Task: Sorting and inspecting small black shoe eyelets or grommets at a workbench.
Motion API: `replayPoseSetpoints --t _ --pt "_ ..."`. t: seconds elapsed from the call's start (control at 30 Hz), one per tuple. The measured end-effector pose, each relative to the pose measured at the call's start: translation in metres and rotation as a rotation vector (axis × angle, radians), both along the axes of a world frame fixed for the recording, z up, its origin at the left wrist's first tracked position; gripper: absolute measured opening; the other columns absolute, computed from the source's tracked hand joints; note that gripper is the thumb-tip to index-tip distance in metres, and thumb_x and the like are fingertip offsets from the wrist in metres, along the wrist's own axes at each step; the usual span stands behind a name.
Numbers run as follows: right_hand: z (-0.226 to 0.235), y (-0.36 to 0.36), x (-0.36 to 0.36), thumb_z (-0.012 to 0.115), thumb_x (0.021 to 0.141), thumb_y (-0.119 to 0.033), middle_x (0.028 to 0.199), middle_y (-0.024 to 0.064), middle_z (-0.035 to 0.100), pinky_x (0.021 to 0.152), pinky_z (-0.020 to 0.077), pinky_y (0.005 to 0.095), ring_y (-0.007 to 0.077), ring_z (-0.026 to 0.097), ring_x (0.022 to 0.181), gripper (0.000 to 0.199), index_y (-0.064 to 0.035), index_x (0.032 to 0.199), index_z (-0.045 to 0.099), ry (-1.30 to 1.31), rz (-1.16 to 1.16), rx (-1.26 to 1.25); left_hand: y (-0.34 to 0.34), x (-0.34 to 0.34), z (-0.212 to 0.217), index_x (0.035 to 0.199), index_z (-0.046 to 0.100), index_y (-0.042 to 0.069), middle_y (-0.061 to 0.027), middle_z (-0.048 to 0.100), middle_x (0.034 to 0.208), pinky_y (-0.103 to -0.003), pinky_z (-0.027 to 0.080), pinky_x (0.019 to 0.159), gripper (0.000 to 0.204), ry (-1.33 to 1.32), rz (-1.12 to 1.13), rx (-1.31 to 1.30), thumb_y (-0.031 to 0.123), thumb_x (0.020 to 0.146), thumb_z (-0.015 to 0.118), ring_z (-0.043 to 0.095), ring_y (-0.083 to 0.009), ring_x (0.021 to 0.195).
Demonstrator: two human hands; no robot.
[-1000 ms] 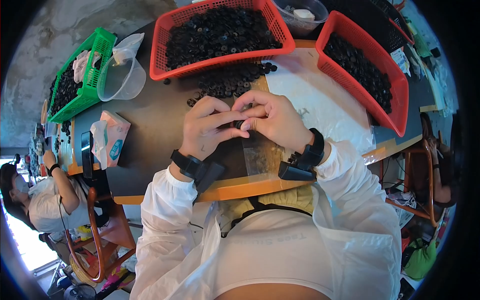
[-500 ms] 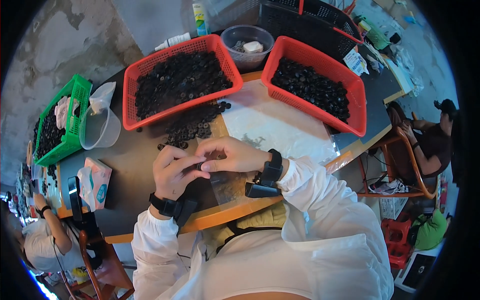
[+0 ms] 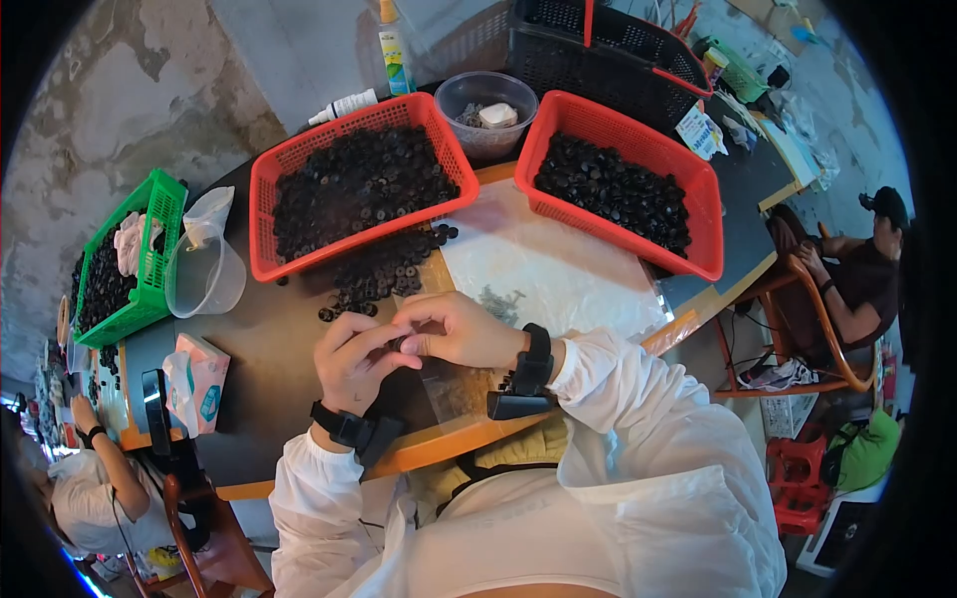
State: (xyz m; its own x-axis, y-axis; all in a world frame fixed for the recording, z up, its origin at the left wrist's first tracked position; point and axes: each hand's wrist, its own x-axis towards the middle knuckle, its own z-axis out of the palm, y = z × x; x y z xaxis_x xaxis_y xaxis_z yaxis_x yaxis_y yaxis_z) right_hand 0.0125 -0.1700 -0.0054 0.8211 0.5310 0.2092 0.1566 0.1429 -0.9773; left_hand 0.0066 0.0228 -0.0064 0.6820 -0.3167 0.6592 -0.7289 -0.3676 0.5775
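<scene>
My left hand (image 3: 349,367) and my right hand (image 3: 467,331) meet over the near part of the table, fingertips pinched together. Between them is a small black round part (image 3: 398,344), mostly covered by the fingers, so its detail is hidden. Just beyond my hands lies a loose heap of black ring-like parts (image 3: 384,274). A clear plastic sheet (image 3: 548,254) spreads to the right of the heap. On the sheet, near my right hand, is a small pile of greyish fine pieces (image 3: 501,302), too small to name.
Two red baskets (image 3: 261,214) (image 3: 710,224) of black parts stand at the back, a clear bowl (image 3: 478,135) between them. Leftward are a green basket (image 3: 150,289), a clear plastic tub (image 3: 214,284) and a tissue box (image 3: 207,384). Other people sit at both sides.
The whole view has shifted slightly, with the table lower in the picture. Both hands stay together, and the small black part is now more covered by my fingers.
</scene>
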Motion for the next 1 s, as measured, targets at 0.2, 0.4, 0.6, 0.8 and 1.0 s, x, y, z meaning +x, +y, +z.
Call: replayPoseSetpoints --t 0.2,0.4,0.6,0.8,1.0 --pt "0.006 -0.003 0.0 0.067 0.089 -0.009 0.091 0.0029 0.056 0.078 0.0478 0.029 0.0113 0.056 0.087 0.011 -0.002 0.094 0.062 0.351 0.23 0.204 0.001 0.001 -0.002 0.099 0.073 0.008 -0.0015 0.055 0.077 -0.025 0.044 0.053 0.044 0.024 -0.082 -0.041 0.025 0.061 0.086 0.053 -0.0118 0.059" --pt "0.037 -0.023 0.006 0.074 0.076 -0.007 0.084 0.0085 0.061 0.072 0.0497 0.033 0.0252 0.061 0.079 0.017 -0.0035 0.09 0.065 -0.569 -0.208 -0.35 0.003 -0.002 0.0 0.108 0.068 0.004 -0.0024 0.055 0.079 -0.025 0.044 0.059 0.053 0.151 -0.044 -0.139 0.044 0.074 0.077 0.053 -0.0143 0.064" --pt "0.074 -0.082 -0.001 0.076 0.068 -0.001 0.084 0.0119 0.066 0.067 0.0506 0.0355 0.0278 0.063 0.078 0.02 -0.0034 0.088 0.07 -0.874 -0.711 -0.484 0.008 -0.001 0.002 0.102 0.069 0.004 -0.0051 0.056 0.081 -0.027 0.044 0.061 0.032 0.091 -0.095 -0.159 0.033 0.09 0.066 0.054 -0.0158 0.069" --pt "0.09 -0.149 -0.002 0.072 0.072 0.003 0.089 0.0113 0.066 0.066 0.0531 0.0308 0.0264 0.066 0.077 0.024 -0.0043 0.095 0.071 -0.742 -0.918 -0.663 0.009 -0.001 0.01 0.093 0.07 0.003 -0.0075 0.058 0.081 -0.029 0.045 0.063 0.012 0.056 0.037 -0.084 0.012 0.089 0.063 0.056 -0.0179 0.07" --pt "0.079 -0.195 -0.007 0.067 0.08 0.0 0.112 0.0113 0.064 0.097 0.0445 0.0345 0.0291 0.057 0.112 0.046 -0.0119 0.124 0.062 -0.665 -1.09 -1.174 0.016 0.017 0.017 0.091 0.07 0.002 -0.0074 0.06 0.081 -0.028 0.045 0.067 0.009 -0.008 0.363 -0.164 0.005 0.089 0.061 0.056 -0.0174 0.073"
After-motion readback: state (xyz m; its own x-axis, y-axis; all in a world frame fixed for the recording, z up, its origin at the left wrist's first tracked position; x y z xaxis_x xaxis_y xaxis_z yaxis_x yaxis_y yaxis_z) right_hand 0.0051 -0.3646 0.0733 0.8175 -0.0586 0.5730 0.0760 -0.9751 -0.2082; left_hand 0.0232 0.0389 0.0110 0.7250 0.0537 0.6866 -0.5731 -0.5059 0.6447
